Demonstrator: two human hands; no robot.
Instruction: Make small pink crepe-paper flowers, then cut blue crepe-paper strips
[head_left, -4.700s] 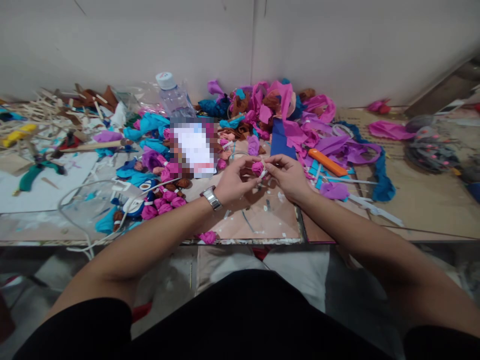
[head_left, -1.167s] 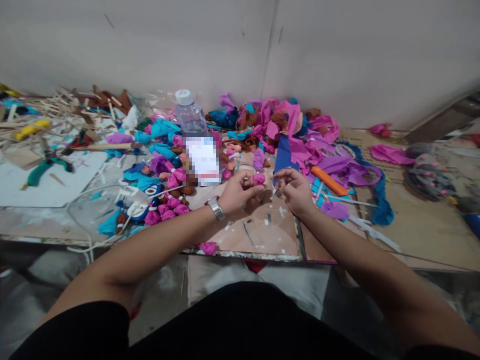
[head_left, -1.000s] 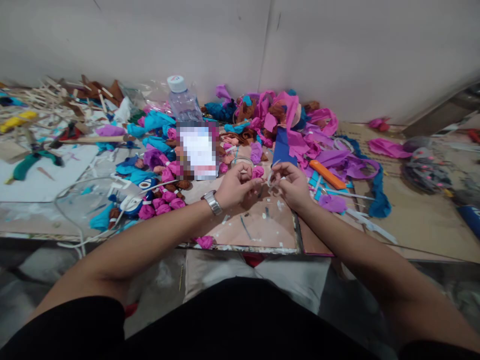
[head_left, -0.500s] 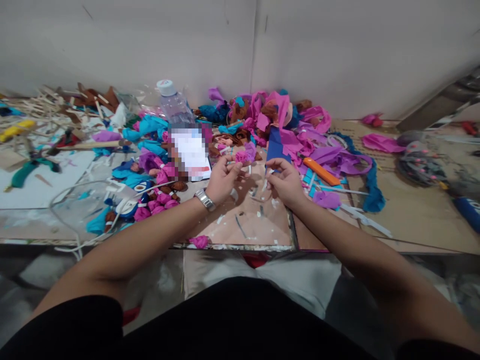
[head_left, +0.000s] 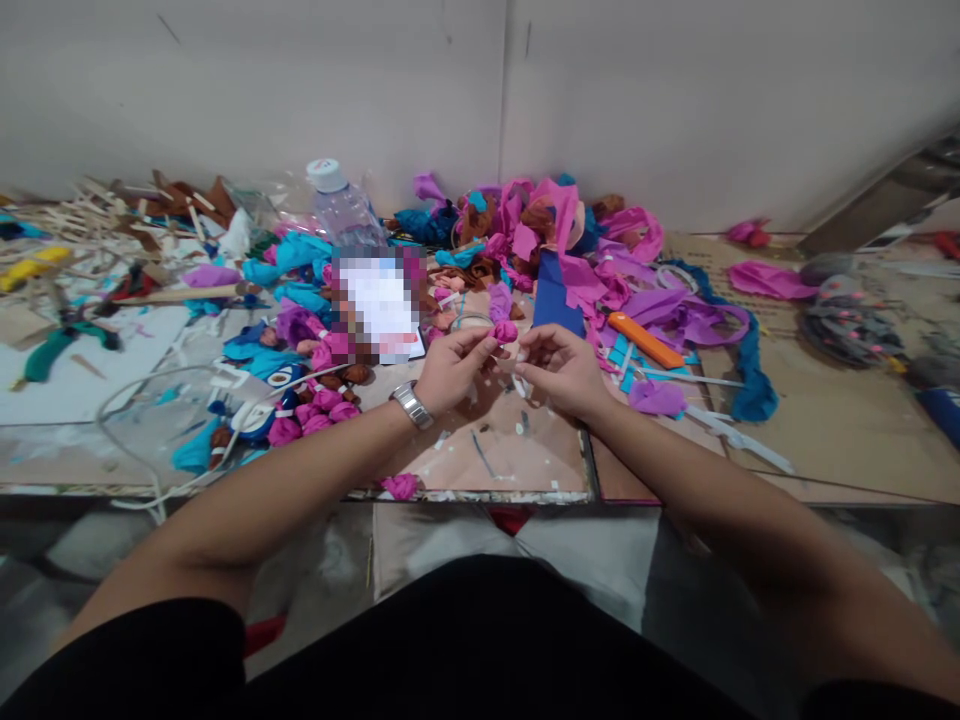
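In the head view, my left hand (head_left: 455,368), with a metal watch on its wrist, pinches a small magenta crepe-paper bud (head_left: 505,332) between thumb and fingertips. Close beside it, my right hand (head_left: 564,368) is closed, thumb against fingers, on a thin white strip (head_left: 519,384) that hangs below the fingertips. The bud's base lies between the two hands and is partly hidden by the fingers. Behind them spreads a heap of pink, purple and brown crepe paper (head_left: 525,225). Several finished-looking magenta buds (head_left: 319,408) lie to the left.
A phone (head_left: 380,305) leans before a plastic bottle (head_left: 345,205). An orange utility knife (head_left: 645,340) rests right of my hands. Green-handled pliers (head_left: 56,350) and wooden sticks (head_left: 97,215) are at far left. A white cable (head_left: 127,400) loops near the table's front edge.
My hands have come closer together at the bud, the right one moving left with the white strip. The bud has turned and sits slightly lower and further right.
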